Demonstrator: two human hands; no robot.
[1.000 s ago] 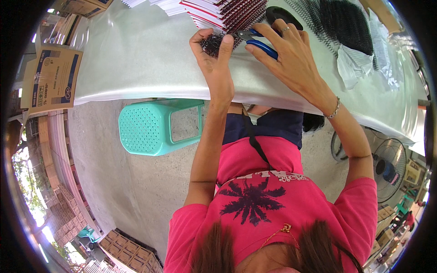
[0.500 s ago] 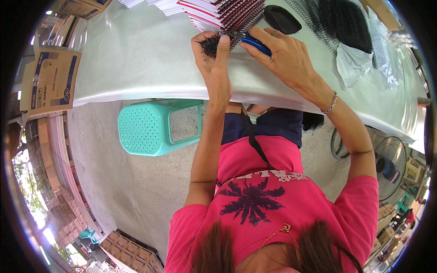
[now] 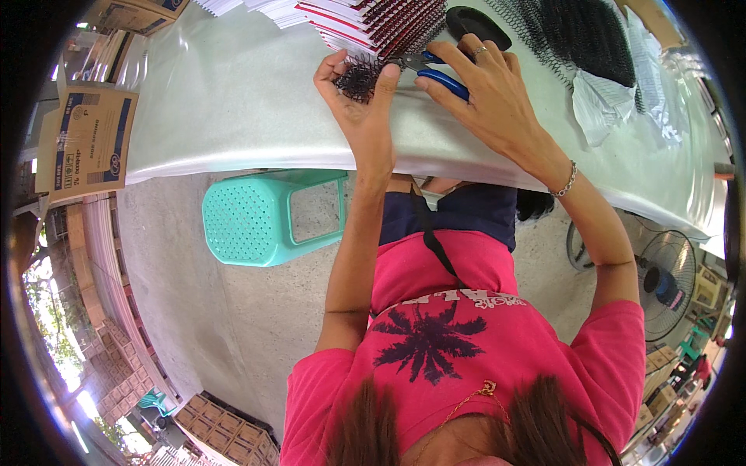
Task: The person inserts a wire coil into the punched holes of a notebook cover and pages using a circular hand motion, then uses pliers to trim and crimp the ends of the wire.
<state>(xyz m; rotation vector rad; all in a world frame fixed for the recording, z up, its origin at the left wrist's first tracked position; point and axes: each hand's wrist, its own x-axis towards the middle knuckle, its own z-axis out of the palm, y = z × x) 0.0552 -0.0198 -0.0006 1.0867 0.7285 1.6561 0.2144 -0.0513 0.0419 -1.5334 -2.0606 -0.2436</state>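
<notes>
My left hand (image 3: 365,128) cups a tangled clump of short black coil pieces (image 3: 358,81), its thumb and fingers curled around them. In my right hand (image 3: 499,101) is a pair of blue-handled wire cutters (image 3: 446,84), with the handles spread apart. The cutter tips point left, close to my left thumb and the near edge of a stack of spiral-bound notebooks (image 3: 350,22). These have white pages, red edges and dark coil bindings. Whether the jaws touch a coil is too small to tell.
A black oval dish (image 3: 491,33) lies beyond my right hand. Long black coils (image 3: 594,43) and crumpled clear plastic (image 3: 602,105) are at the table's far right. A turquoise stool (image 3: 241,221) stands below the table edge, cardboard boxes (image 3: 92,140) at left, a fan (image 3: 664,283) at right.
The cutter handles have opened wider. My left fingers have loosened and shifted slightly left, showing more of the coil clump. My right hand's fingers have lifted and spread a little.
</notes>
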